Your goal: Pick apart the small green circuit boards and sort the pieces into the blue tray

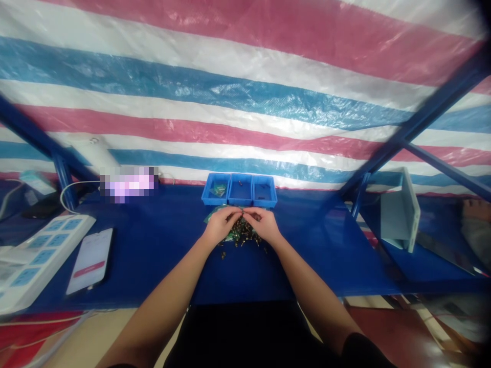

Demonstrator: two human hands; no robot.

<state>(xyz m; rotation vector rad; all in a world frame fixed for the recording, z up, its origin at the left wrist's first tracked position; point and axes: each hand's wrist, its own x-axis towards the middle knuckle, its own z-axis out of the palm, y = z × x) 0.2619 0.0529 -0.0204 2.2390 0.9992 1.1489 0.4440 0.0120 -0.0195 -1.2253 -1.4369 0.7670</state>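
Both my hands meet over a heap of small dark and brassy parts (241,236) lying on green bags on the blue table (161,245). My left hand (220,225) has its fingers pinched together at the middle. My right hand (263,224) is pinched the same way, its fingertips touching those of the left. Between the fingertips is a tiny piece, too small to name. Just behind the hands stand three joined blue bins (240,189), with a few small parts inside.
A white phone (90,261) lies screen up at the left, beside a white power strip (36,258) with blue sockets. A grey-blue box (399,209) stands at the right. Blue frame struts (418,122) cross a striped tarp backdrop. Another person's hand (475,209) shows far right.
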